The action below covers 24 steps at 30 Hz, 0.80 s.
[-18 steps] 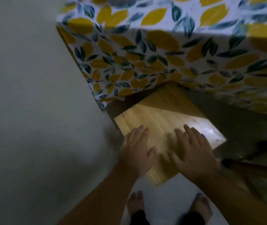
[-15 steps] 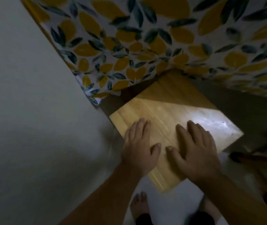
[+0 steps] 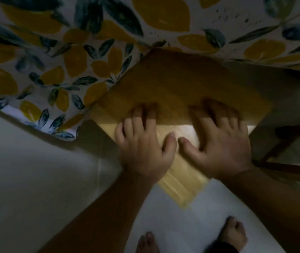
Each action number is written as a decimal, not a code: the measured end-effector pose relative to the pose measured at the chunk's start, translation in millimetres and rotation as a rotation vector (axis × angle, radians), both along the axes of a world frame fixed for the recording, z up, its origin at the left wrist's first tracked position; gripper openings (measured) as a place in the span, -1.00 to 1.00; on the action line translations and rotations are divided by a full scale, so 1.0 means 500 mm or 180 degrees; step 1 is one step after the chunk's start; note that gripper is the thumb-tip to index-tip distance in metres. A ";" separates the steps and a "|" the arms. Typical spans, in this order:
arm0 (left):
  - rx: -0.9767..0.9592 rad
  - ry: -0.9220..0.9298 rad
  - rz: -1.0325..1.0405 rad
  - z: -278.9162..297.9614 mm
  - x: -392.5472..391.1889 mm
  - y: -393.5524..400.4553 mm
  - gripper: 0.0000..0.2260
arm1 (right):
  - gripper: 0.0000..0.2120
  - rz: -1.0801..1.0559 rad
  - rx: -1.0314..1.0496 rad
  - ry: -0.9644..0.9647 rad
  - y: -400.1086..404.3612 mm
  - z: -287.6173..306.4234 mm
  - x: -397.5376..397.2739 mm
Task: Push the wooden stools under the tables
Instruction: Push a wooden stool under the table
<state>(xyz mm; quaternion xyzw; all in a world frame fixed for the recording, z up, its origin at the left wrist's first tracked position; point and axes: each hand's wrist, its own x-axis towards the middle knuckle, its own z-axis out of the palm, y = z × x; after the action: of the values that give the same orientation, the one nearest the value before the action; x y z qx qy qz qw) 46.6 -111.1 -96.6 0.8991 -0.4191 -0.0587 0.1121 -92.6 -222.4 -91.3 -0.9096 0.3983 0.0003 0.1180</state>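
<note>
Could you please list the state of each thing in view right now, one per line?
wooden stool: far part under the table, near corner sticking out.
tablecloth: hanging over the table edge, above the stool's far end.
left hand: open, flat on the stool seat.
right hand: open, flat on the stool seat.

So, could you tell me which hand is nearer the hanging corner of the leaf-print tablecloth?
Left. The left hand lies flat on the stool seat beside the tablecloth corner; the right hand lies flat farther along.
</note>
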 end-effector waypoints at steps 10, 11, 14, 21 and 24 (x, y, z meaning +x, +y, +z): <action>0.0049 -0.0085 0.0041 -0.015 0.038 -0.071 -0.28 | -0.28 -0.0002 -0.0330 -0.0296 -0.060 -0.018 0.039; 0.0061 -0.0117 0.0056 -0.015 0.039 -0.072 -0.27 | -0.28 -0.0009 -0.0317 -0.0331 -0.061 -0.019 0.040; 0.0013 -0.0180 0.0061 -0.016 0.038 -0.072 -0.27 | -0.27 0.0017 -0.0266 -0.0366 -0.062 -0.018 0.039; 0.0277 -0.0115 0.0016 -0.010 0.039 -0.076 -0.28 | -0.26 0.0027 -0.0061 -0.0371 -0.067 -0.020 0.033; 0.0484 -0.0198 -0.0005 0.011 0.011 -0.070 -0.32 | -0.27 0.0125 0.0154 -0.0232 -0.064 -0.001 -0.004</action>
<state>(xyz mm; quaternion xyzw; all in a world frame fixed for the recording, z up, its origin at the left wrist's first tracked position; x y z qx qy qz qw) 51.8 -146.0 -91.1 0.9061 -0.4174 -0.0624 0.0303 -94.5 -254.3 -91.6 -0.9136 0.3756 -0.0210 0.1544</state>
